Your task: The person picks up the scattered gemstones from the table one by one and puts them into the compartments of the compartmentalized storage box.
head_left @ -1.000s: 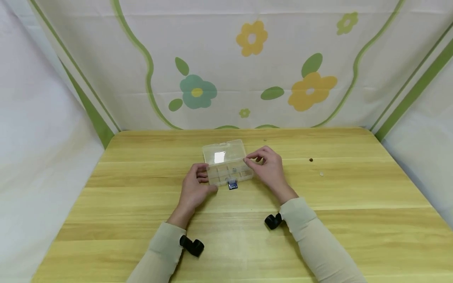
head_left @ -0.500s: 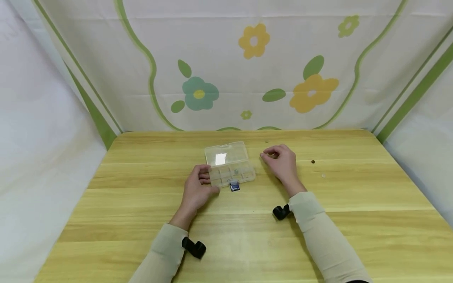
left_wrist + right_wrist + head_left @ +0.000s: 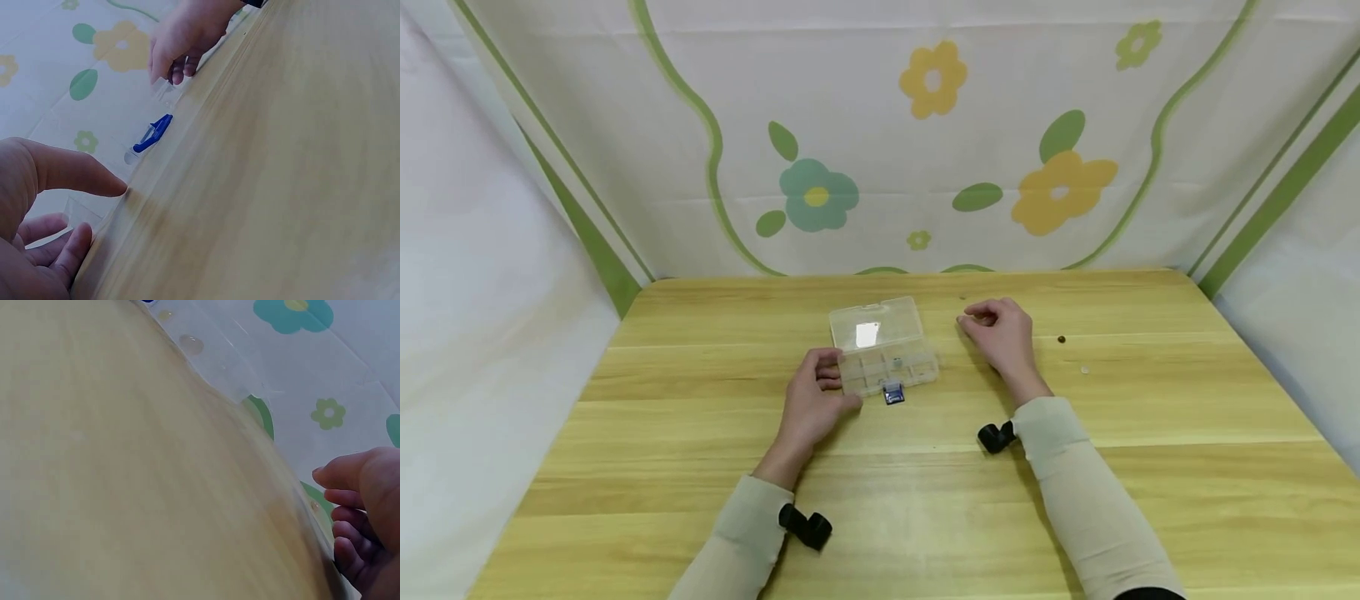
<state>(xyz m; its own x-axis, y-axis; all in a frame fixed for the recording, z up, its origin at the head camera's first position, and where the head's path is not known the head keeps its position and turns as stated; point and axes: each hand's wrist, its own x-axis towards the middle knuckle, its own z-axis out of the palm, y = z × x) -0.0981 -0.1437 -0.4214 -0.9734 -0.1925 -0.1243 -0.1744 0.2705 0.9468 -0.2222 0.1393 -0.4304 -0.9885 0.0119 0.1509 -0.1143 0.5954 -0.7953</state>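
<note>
Behind everything hangs a pale cloth [image 3: 865, 100] printed with teal and orange flowers and curling green lines. Below it, from where I stand, spreads a wood-grain table [image 3: 880, 533]. Two beige sleeves [image 3: 1086, 496] reach in over it from the near side. Between the hands, toward the back of the tabletop, sits a clear compartment box [image 3: 853, 375], its lid [image 3: 897, 317] swung back toward the cloth. The left hand [image 3: 811, 404] grips the box's left end, thumb at the near corner, fingers curled behind. Just right of the box, the right hand [image 3: 1002, 337] hangs with bent fingers and a narrow gap at the thumb; I cannot tell whether something tiny is in it. A blue latch [image 3: 893, 392] juts from the box's near edge, and a small pale-green piece [image 3: 897, 362] lies inside. Right of the right hand rest a whitish bit [image 3: 1085, 371] and a dark brown bead [image 3: 1062, 339]. A speck [image 3: 962, 297] lies near the back edge.
</note>
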